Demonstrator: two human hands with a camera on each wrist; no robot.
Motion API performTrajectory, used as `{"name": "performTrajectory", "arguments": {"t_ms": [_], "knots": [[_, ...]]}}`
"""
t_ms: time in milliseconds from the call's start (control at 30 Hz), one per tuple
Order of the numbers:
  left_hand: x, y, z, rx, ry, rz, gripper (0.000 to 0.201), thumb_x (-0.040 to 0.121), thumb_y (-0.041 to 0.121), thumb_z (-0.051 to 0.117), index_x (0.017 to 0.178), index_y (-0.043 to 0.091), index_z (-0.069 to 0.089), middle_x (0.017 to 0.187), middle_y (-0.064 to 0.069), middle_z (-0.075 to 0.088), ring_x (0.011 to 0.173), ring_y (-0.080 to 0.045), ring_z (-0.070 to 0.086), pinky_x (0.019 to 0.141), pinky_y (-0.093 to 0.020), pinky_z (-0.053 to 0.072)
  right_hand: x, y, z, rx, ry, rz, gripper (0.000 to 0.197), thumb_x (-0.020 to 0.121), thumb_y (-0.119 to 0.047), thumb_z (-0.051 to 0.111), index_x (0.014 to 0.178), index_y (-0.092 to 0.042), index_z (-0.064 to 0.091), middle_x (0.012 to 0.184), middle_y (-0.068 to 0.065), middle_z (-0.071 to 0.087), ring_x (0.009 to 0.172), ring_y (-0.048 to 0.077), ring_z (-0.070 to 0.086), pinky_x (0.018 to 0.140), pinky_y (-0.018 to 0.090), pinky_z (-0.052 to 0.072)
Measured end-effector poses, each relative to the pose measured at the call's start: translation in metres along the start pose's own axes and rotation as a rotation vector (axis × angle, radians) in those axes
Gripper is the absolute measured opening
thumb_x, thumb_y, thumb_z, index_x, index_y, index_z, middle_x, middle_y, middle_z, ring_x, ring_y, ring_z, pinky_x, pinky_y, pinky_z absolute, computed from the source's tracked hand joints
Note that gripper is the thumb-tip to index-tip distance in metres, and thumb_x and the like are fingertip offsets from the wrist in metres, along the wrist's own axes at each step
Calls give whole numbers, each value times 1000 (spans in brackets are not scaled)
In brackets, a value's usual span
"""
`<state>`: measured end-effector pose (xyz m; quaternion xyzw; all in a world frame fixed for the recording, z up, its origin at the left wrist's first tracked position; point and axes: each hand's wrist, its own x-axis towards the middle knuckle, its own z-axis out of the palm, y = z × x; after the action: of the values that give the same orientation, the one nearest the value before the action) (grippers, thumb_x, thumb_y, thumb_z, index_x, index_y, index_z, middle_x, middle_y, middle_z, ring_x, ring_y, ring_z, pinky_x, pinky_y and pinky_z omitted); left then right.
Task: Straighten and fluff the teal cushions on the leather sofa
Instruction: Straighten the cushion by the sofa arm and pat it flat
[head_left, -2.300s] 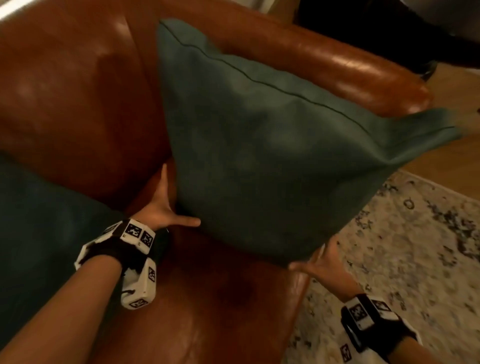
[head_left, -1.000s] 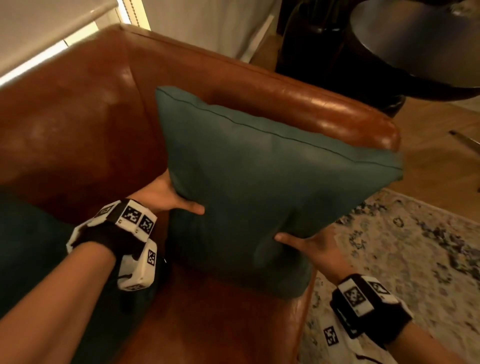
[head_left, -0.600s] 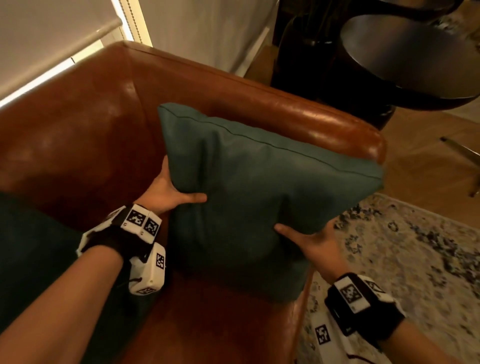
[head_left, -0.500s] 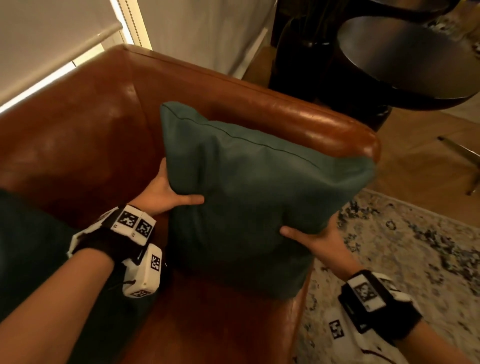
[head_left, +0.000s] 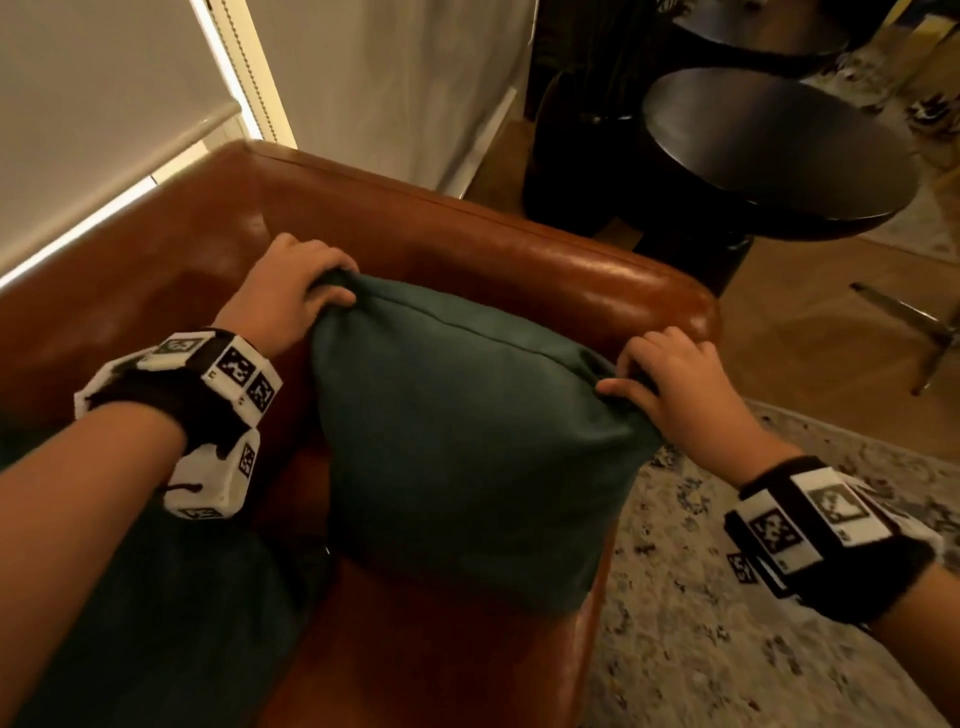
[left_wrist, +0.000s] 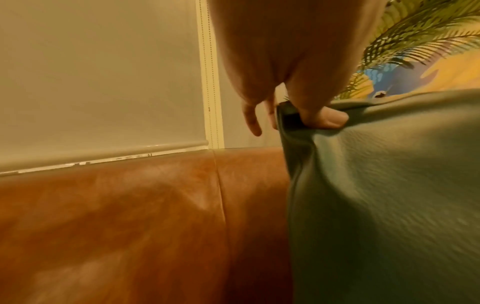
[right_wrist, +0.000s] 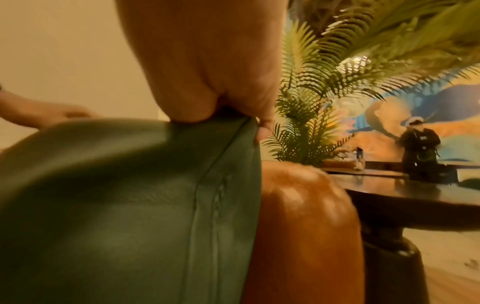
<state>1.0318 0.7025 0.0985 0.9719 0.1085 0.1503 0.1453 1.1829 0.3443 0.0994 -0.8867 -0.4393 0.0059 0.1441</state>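
Observation:
A teal cushion (head_left: 467, 441) stands upright in the corner of the brown leather sofa (head_left: 519, 249), leaning toward the right armrest. My left hand (head_left: 296, 291) pinches its top left corner; the left wrist view shows the thumb pressed on the teal cushion (left_wrist: 384, 195) with my left hand (left_wrist: 293, 111) above it. My right hand (head_left: 670, 379) grips the top right corner, and in the right wrist view my right hand (right_wrist: 228, 115) bunches the edge of the teal cushion (right_wrist: 124, 205) along its seam. A second teal cushion (head_left: 156, 597) lies at lower left under my left forearm.
A dark round side table (head_left: 769, 140) stands just beyond the armrest (right_wrist: 306, 216). A patterned rug (head_left: 727, 623) covers the wooden floor at right. A window blind (head_left: 93, 93) hangs behind the sofa back. A palm plant (right_wrist: 324, 82) and a person (right_wrist: 420, 152) are far off.
Both hands have moved up from the cushion's lower sides to its two top corners. The cushion has sunk lower against the armrest and stands more upright.

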Motion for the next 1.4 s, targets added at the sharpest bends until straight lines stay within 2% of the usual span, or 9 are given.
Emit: {"name": "performTrajectory", "arguments": {"t_ms": [200,333,500,700,800,900,1067,1167,1400], "knots": [[13,10,-19,134,219,3,15,91,14,57,100,6,66,98,-16,66,94,-37,53,82,-51,44,13,13,-16,152,444,51,34,92,-46,44,89,-15,56,92,4,53,92,23,49,79,44,43],[5,4,-5,80,178,-66,11,83,4,65,93,4,69,98,-17,67,103,-37,56,89,-59,42,-1,16,-5,235,127,-73,69,76,-70,50,116,-15,60,120,4,51,117,18,43,100,30,35],[1,8,-11,164,176,-23,12,89,8,60,95,6,69,93,-17,67,96,-35,57,87,-57,41,-14,16,-3,295,323,-91,36,92,-41,51,85,-11,69,80,0,66,77,3,55,74,13,41],[-1,30,-5,237,265,-187,19,95,16,49,107,14,64,112,-11,64,114,-29,49,100,-59,21,2,-7,2,-153,405,141,26,95,-31,44,100,-19,68,106,3,68,120,30,50,101,60,23],[-8,49,15,65,89,-35,39,97,32,44,135,26,48,141,2,48,138,-13,29,109,-63,0,5,-46,18,-125,307,-6,51,93,-51,40,124,-17,59,125,5,60,126,27,47,106,53,24],[-9,55,23,-17,-65,69,41,96,34,44,137,29,46,137,3,52,135,-13,37,109,-59,-16,9,-63,33,98,219,19,78,79,-70,44,128,-10,54,124,5,57,119,21,50,103,37,30],[0,56,27,3,111,118,17,91,20,56,99,12,69,94,-8,69,99,-29,61,112,-61,11,17,-57,33,225,284,18,41,74,-52,70,81,-12,60,80,-5,51,80,19,52,75,26,32],[7,65,26,0,229,99,33,91,28,40,91,9,67,88,-10,68,93,-31,60,108,-57,22,28,-57,15,340,319,-35,37,75,-43,73,66,-15,52,67,-4,49,64,14,47,62,31,36],[11,46,26,29,111,-103,26,99,25,42,110,21,65,121,-1,59,125,-21,43,112,-59,-5,12,4,-13,10,85,64,64,83,-73,31,104,-22,64,110,1,59,107,22,52,96,47,38]]}}
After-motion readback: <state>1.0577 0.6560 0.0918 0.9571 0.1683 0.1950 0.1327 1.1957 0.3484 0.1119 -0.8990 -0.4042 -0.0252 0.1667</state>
